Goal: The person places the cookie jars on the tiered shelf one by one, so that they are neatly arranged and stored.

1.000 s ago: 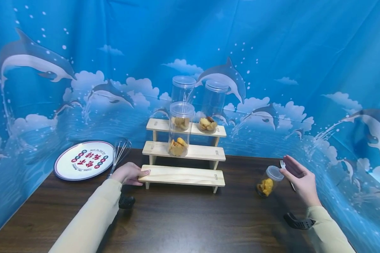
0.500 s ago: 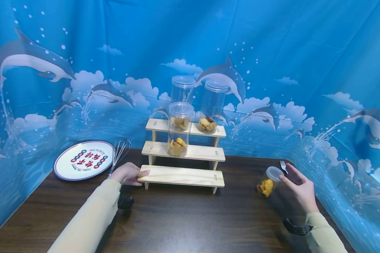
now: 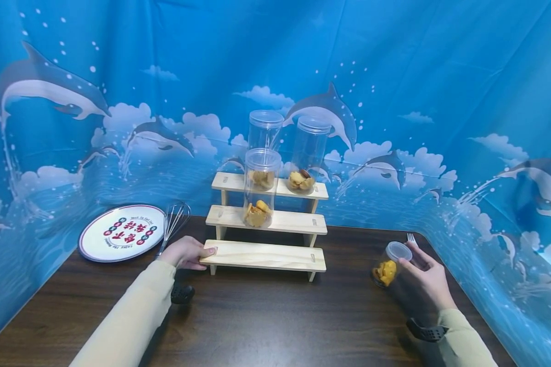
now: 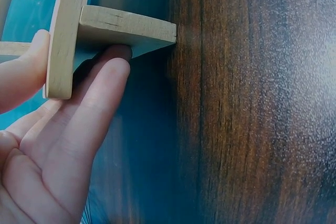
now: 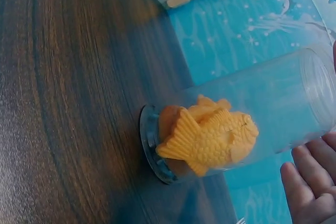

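Observation:
My left hand point(image 3: 188, 252) grips the left end of the lowest step of a three-tier wooden display stand point(image 3: 266, 255). In the left wrist view, the thumb lies on one face of the board point(image 4: 63, 40) and the fingers reach underneath, by its leg. At the right, my right hand point(image 3: 429, 278) is at the top of a clear lidded jar point(image 3: 387, 267), with thumb and fingers on either side of the lid. Orange fish-shaped pieces point(image 5: 210, 135) lie at the jar's bottom. Its fingers point(image 5: 310, 171) look loosely extended beside the jar wall; firm contact cannot be made out.
Two clear jars point(image 3: 309, 153) with food pieces stand on the top step and another jar point(image 3: 259, 188) on the middle step. A white plate point(image 3: 124, 234) and a whisk point(image 3: 172, 224) are at the left. A fork point(image 3: 410, 238) lies behind the right hand.
My right hand has moved left and inward to the jar's lid, its thumb and fingers drawing nearer around it. The left hand and the stand keep their place.

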The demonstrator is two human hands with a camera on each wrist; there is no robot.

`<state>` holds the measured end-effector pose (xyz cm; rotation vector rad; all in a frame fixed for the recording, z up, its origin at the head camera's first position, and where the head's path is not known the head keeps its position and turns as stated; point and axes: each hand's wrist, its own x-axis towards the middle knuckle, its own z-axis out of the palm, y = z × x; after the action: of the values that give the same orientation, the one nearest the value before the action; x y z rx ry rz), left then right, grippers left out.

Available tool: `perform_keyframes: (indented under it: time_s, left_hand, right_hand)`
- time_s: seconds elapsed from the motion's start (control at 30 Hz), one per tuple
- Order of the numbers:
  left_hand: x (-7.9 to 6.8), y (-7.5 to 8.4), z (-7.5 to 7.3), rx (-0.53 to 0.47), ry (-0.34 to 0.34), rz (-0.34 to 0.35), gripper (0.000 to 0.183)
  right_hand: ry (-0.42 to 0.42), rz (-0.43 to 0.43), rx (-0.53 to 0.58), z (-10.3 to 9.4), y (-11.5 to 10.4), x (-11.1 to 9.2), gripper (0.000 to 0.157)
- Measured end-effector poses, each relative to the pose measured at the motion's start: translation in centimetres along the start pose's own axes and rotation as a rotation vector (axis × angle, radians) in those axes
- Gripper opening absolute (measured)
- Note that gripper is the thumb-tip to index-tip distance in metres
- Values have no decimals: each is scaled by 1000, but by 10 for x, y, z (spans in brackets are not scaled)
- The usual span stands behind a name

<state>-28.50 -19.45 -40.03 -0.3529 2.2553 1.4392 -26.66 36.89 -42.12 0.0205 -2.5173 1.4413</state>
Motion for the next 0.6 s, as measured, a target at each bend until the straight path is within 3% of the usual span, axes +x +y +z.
perform_keyframes:
  time_s: [0.2,0.6]
  left_hand:
    - [1,0,-1,13,-1,0,41]
    - [3,-1,-1,-9,-9,-1,40]
  right_hand:
    - [-6,21,17,2,-1,-1,61]
    - [64,3,49,7,0,-4,57]
